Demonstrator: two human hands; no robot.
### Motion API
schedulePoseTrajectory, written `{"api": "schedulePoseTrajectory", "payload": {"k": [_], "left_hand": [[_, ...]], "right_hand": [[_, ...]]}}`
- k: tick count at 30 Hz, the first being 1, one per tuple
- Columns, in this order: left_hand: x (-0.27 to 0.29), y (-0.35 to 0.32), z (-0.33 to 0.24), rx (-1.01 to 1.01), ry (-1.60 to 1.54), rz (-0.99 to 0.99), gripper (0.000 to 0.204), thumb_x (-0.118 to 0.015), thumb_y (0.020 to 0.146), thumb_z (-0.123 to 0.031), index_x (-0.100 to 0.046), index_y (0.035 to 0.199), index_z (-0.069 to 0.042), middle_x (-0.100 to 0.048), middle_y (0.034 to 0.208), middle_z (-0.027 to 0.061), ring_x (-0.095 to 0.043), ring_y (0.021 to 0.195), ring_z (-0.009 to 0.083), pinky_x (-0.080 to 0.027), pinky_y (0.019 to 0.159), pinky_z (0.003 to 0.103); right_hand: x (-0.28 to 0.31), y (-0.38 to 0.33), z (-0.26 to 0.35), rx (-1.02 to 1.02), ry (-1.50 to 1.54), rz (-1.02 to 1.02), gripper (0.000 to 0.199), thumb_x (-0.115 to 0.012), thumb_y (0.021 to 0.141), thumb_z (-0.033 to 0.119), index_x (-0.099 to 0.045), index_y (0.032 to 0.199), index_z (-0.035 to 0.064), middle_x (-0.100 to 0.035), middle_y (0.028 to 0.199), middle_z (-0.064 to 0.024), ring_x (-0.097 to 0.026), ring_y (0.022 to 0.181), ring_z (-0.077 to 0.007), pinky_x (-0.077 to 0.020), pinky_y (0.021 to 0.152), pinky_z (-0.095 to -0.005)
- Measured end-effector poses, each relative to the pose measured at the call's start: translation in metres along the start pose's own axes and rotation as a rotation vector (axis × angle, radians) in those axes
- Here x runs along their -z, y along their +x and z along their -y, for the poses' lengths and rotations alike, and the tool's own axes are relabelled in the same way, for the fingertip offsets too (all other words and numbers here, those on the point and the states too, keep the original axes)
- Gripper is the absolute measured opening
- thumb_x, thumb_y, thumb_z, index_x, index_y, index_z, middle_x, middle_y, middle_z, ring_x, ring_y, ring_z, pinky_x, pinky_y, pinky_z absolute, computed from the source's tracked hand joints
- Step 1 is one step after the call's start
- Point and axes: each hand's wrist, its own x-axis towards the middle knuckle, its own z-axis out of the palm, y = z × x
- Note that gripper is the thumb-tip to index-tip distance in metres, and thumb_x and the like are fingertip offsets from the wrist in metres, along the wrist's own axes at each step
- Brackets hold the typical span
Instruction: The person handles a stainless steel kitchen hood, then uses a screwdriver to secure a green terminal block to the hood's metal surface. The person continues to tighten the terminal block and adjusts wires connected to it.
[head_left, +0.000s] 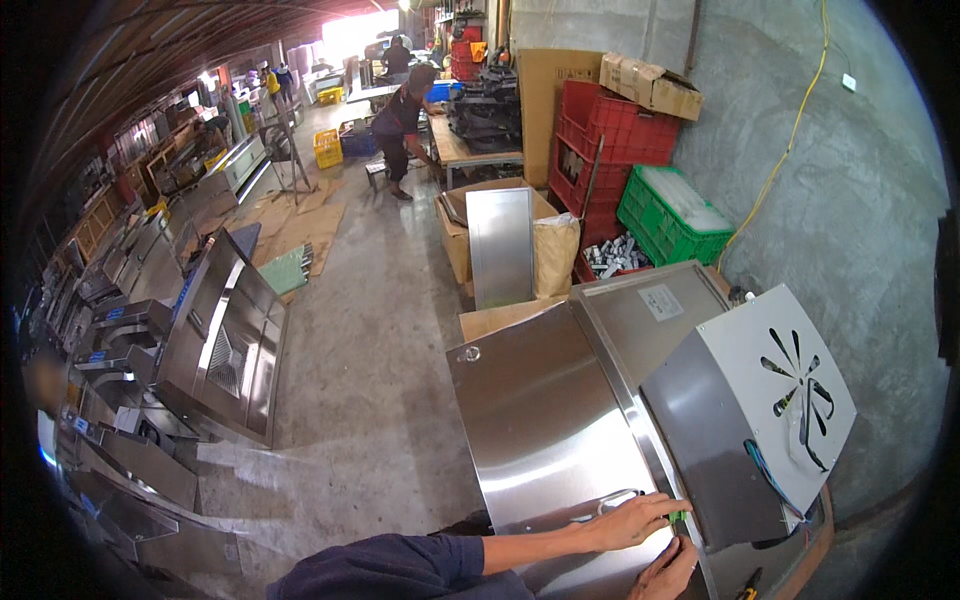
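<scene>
A large brushed stainless steel appliance (545, 400) fills the lower right, with a raised edge (635, 410) running along it. My left hand (635, 522) reaches across its steel face from the left, fingers closed in a pinch on a small green piece (679, 516) at this edge. Just below, my right hand (670, 572) has its fingers bent together close to the same green piece. What the right fingertips hold is too small to make out. Beside both hands stands a grey box (715, 440) with a light panel (785, 390) cut with petal-shaped vents.
A yellow-and-black handled tool (750, 583) lies at the lower edge. Blue wires (765, 468) hang from the box. Beyond are a green crate (672, 215), red crates (615, 130) and an upright metal panel (500, 245). Steel hoods (225, 340) stand left; a co-worker (403, 130) bends farther back.
</scene>
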Motion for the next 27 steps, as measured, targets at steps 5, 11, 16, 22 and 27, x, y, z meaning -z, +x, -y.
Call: {"api": "schedulePoseTrajectory", "payload": {"k": [5,11,16,22,27], "left_hand": [[0.004,0.001,-0.009,0.000,0.016,0.017,0.042,-0.058,0.105,-0.007,-0.056,0.147,-0.003,-0.067,0.114,0.0178,-0.064,0.101,0.0306,-0.051,0.092,0.046],[0.001,0.002,0.001,-0.026,-0.012,0.017,0.041,-0.057,0.106,-0.009,-0.058,0.146,-0.004,-0.067,0.111,0.0167,-0.062,0.096,0.0270,-0.053,0.086,0.043],[-0.004,0.003,0.002,-0.045,-0.020,0.017,0.039,-0.055,0.108,-0.013,-0.059,0.146,-0.004,-0.066,0.110,0.0163,-0.062,0.095,0.0264,-0.054,0.086,0.043],[-0.001,0.006,-0.007,-0.044,-0.017,0.024,0.037,-0.059,0.103,-0.005,-0.061,0.139,0.003,-0.067,0.114,0.0194,-0.065,0.101,0.0311,-0.056,0.086,0.044],[-0.006,0.004,-0.002,-0.033,-0.028,0.033,0.036,-0.060,0.103,-0.006,-0.062,0.138,0.003,-0.067,0.113,0.0193,-0.065,0.099,0.0310,-0.055,0.084,0.044]], "right_hand": [[-0.011,-0.003,-0.009,0.067,-0.051,-0.096,0.020,-0.064,0.105,0.013,-0.071,0.115,-0.0023,-0.072,0.105,-0.0232,-0.069,0.097,-0.0411,-0.0556,0.085,-0.0478],[-0.002,0.000,-0.007,0.083,-0.043,-0.066,0.020,-0.063,0.105,0.014,-0.071,0.114,-0.0021,-0.072,0.102,-0.0233,-0.069,0.094,-0.0410,-0.0559,0.083,-0.0480],[-0.005,0.000,-0.014,0.101,-0.120,-0.083,0.021,-0.063,0.106,0.015,-0.071,0.113,-0.0028,-0.072,0.099,-0.0224,-0.069,0.091,-0.0407,-0.0564,0.081,-0.0474],[-0.004,0.000,-0.010,0.086,-0.140,-0.075,0.023,-0.062,0.106,0.016,-0.066,0.113,-0.0059,-0.069,0.101,-0.0265,-0.067,0.092,-0.0438,-0.0554,0.082,-0.0490],[0.011,0.003,0.004,-0.057,-0.072,0.067,0.026,-0.060,0.106,0.017,-0.062,0.113,-0.0081,-0.065,0.101,-0.0297,-0.064,0.092,-0.0468,-0.0532,0.082,-0.0510]]}}
